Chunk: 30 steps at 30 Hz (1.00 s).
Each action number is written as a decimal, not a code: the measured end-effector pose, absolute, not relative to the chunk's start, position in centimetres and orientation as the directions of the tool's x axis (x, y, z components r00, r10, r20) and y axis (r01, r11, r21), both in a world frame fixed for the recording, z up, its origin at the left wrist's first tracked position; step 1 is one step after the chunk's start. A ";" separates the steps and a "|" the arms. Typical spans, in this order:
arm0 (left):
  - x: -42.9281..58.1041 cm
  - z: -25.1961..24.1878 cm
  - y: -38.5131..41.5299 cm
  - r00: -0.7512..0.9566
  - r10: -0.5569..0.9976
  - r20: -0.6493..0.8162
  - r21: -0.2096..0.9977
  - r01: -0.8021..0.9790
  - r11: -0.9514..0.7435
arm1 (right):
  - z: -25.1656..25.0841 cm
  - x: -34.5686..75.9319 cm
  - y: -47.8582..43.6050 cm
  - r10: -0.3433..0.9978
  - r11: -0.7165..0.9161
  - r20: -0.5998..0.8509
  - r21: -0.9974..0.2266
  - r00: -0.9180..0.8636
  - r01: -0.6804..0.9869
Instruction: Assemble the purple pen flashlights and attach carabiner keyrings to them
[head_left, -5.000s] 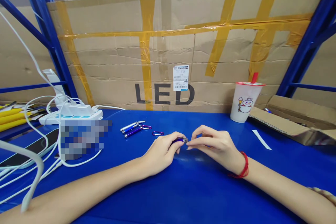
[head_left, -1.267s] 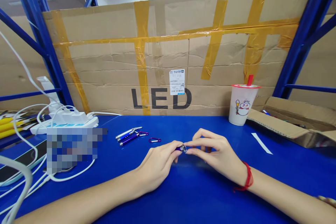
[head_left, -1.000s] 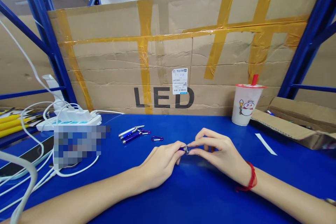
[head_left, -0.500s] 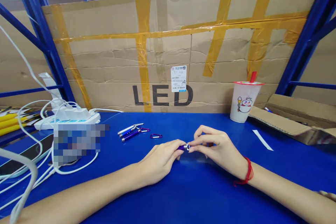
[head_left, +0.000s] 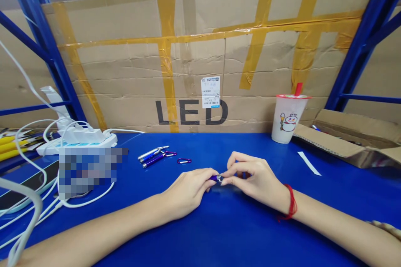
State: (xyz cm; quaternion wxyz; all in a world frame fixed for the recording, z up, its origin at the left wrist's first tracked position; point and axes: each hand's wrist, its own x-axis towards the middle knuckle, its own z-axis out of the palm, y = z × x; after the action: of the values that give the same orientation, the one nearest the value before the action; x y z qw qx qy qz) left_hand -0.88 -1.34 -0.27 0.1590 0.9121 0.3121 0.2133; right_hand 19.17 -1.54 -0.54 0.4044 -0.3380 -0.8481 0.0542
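Observation:
My left hand [head_left: 192, 190] is closed around a small purple penlight [head_left: 214, 178], with most of its tube hidden in the fingers. Its silver end [head_left: 220, 178] pokes out to the right. There the thumb and forefinger of my right hand [head_left: 258, 179] pinch at the metal tip, where a small ring-like part shows; its details are too small to make out. Beyond my left hand lie several similar slim penlights [head_left: 153, 160] in silver, blue and purple, side by side. A loose purple carabiner [head_left: 184, 161] rests just right of them on the blue tabletop [head_left: 225, 233].
A lidded drink cup [head_left: 288, 121] stands at the back right, beside an open cardboard box [head_left: 351, 142]. A white strip [head_left: 308, 163] lies before them. Left are a power strip [head_left: 78, 142], white cables and a phone [head_left: 28, 185]. A large cardboard panel [head_left: 134, 83] closes the back.
The whole view has shifted slightly. Both hands keep their hold at the purple penlight, with only slight finger movement at its silver end.

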 end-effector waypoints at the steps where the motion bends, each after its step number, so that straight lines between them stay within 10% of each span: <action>1: -0.9 -0.3 -1.3 0.714 0.633 0.299 0.416 0.500 -0.760 | -0.6 19.2 -1.5 0.614 0.767 0.650 -0.357 -0.447 0.533; 19: -1.1 -0.4 -1.2 0.697 0.628 0.346 0.454 0.462 -0.762 | -0.1 18.9 -1.2 0.782 0.622 0.505 -0.592 -0.365 0.513; 30: -1.3 -0.5 -1.1 0.710 0.566 0.420 0.366 0.438 -0.821 | -0.3 18.9 -2.0 0.713 0.692 0.547 -0.450 -0.439 0.564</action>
State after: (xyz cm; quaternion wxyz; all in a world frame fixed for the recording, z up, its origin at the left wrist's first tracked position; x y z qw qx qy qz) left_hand -1.28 -1.12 -0.53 0.1204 0.9167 0.2738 0.2650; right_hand 18.87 -2.02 -0.30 0.3698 -0.3793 -0.8422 0.1006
